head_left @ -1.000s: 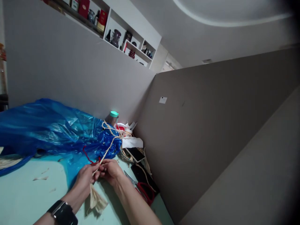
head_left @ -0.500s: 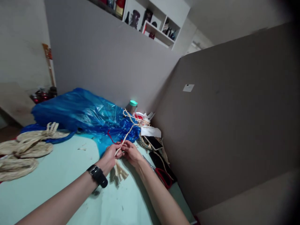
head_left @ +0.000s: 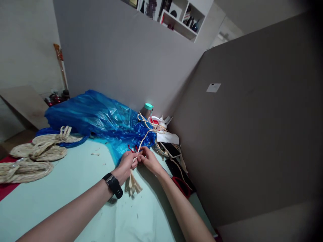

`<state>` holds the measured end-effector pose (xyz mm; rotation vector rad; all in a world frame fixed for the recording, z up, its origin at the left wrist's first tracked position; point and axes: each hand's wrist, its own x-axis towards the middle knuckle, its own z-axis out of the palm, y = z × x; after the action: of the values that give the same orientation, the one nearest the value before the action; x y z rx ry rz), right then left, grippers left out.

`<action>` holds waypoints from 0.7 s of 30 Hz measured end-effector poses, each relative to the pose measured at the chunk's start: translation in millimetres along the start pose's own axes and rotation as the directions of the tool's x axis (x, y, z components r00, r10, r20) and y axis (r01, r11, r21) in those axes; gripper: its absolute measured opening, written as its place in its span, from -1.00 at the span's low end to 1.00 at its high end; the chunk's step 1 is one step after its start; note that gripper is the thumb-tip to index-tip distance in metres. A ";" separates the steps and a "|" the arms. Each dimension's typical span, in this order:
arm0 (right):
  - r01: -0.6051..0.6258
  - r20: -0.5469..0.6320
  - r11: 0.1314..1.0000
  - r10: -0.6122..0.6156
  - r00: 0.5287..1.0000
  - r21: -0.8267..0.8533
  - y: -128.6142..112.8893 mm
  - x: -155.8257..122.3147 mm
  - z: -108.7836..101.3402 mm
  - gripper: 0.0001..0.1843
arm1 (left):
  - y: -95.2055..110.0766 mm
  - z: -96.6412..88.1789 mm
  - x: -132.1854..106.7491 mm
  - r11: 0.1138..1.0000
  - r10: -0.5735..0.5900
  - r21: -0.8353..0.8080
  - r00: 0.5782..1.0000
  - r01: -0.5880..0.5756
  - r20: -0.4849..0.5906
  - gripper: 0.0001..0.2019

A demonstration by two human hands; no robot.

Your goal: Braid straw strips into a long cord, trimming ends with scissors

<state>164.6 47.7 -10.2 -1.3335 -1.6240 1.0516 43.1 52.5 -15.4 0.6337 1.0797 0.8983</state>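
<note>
Straw cord (head_left: 141, 143) seemingly between both hands (head_left: 138, 160)

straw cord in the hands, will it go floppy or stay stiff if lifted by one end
Probably floppy: the straw cord curves loosely from the blue bag down to the left hand and right hand pinching it. Likely light, as a pinch alone holds it. Its twisted, frayed fibre looks rough, so it probably won't slip.

Over a pale green table (head_left: 63, 198), the left hand (head_left: 127, 163) and right hand (head_left: 150, 160) pinch a twisted straw cord (head_left: 141, 141) together beside a crumpled blue plastic bag (head_left: 98, 116)
</note>
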 end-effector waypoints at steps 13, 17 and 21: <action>0.118 0.091 0.706 -0.077 0.993 -0.698 -48.9 -30.1 -20.4 -0.83 | 1.9 6.8 -17.6 0.938 0.303 0.207 0.948 -0.279 -0.097 -0.89; 0.138 0.114 0.658 -0.080 0.990 -0.740 -49.9 -29.8 -19.1 -0.82 | -1.4 7.3 -14.8 0.920 0.365 0.194 0.924 -0.340 -0.111 -0.86; 0.152 0.120 0.641 -0.094 0.988 -0.752 -49.2 -30.8 -19.6 -0.81 | -3.1 5.7 -11.9 0.913 0.390 0.176 0.915 -0.369 -0.100 -0.87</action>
<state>170.3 14.3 40.9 -1.6717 -2.3137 0.2881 47.0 40.6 -10.2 0.9461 1.1746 1.2156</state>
